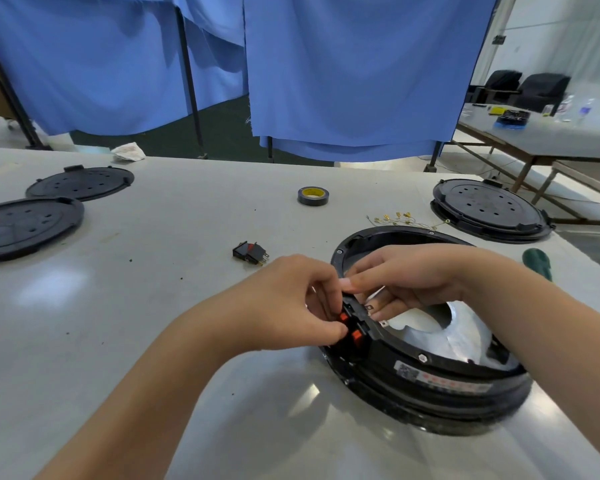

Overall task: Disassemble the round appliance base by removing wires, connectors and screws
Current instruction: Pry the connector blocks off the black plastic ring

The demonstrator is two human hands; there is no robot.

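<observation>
The round black appliance base [440,386] lies open on the white table, right of centre, with a silvery plate [458,332] inside it. A black switch block with orange-red buttons [352,329] sits in its left rim. My left hand [291,299] pinches this block from outside the rim. My right hand [409,275] reaches over the rim from the inside, fingertips on the block's top. A loose rocker switch [250,252] lies on the table to the left. Thin wires with brass terminals [400,218] lie behind the base.
Two black round covers [80,183] [21,226] lie at the far left, another complete base [489,209] at the far right. A roll of black tape [313,196] stands mid-table. A green screwdriver handle [537,261] lies right of the base. Blue curtains hang behind.
</observation>
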